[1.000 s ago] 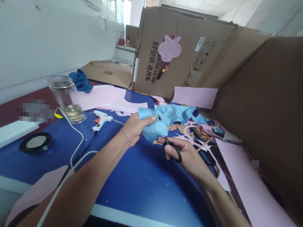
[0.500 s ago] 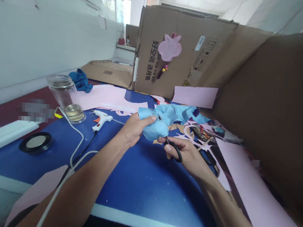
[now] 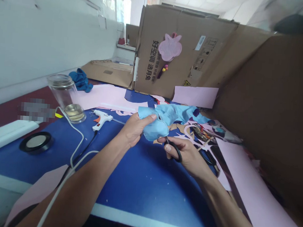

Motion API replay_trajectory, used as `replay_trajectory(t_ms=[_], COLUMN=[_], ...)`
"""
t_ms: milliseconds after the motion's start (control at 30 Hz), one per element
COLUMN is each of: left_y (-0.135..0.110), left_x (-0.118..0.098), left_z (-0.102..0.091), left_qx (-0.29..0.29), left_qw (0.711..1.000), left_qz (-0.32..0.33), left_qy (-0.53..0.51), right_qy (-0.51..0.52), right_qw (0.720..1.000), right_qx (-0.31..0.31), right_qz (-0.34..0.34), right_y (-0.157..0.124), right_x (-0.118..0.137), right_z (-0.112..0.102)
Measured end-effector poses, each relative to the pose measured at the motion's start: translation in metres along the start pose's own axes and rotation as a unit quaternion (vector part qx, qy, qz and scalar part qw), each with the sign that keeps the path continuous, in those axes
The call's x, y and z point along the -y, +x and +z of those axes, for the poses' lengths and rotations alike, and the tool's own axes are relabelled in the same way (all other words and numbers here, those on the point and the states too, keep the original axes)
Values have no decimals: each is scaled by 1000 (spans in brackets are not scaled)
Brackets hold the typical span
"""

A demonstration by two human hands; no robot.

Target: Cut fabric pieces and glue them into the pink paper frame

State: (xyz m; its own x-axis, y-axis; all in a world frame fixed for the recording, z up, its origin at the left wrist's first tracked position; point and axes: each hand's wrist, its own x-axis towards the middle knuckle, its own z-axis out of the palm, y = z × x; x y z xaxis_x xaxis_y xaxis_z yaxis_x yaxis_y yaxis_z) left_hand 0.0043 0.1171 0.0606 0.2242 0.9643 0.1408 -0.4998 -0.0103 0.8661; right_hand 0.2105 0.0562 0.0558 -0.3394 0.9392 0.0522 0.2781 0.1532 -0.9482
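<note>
My left hand (image 3: 133, 129) grips a bunched piece of light blue cloth (image 3: 155, 129), its fingers wrapped over the top. My right hand (image 3: 187, 154) holds black-handled scissors (image 3: 175, 150) just beside the cloth, with the blades hidden behind it or my fingers. The cloth trails to the right over cut pink paper (image 3: 105, 97). A white hot glue gun (image 3: 101, 120) lies on the blue tabletop (image 3: 145, 186) to the left of my left hand, and its black cord runs toward me. Neither hand touches the glue gun.
A glass jar (image 3: 66, 98) holding yellowish liquid stands at the table's far left, near a round black-rimmed disc (image 3: 36, 142). A white cable (image 3: 72, 156) crosses the table beside my left arm. Cardboard sheets (image 3: 267, 108) wall off the right and back, and dark blue cloth (image 3: 80, 80) lies beyond the jar.
My hands and the scissors have barely moved, and the light blue cloth has shifted only slightly. A dark blurred shape has appeared at the upper right, above the cardboard.
</note>
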Motion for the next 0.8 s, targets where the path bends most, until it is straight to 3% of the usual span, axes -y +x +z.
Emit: replay_trajectory(t_ms=[800], left_y=[0], left_x=[1], left_z=[-2], left_qx=[10], left_qw=[999], left_qz=[-14], left_qy=[29], right_qy=[-23], right_qw=[1000], right_qx=[4], right_qz=[-13], right_y=[0], right_x=[-2], right_z=[-1])
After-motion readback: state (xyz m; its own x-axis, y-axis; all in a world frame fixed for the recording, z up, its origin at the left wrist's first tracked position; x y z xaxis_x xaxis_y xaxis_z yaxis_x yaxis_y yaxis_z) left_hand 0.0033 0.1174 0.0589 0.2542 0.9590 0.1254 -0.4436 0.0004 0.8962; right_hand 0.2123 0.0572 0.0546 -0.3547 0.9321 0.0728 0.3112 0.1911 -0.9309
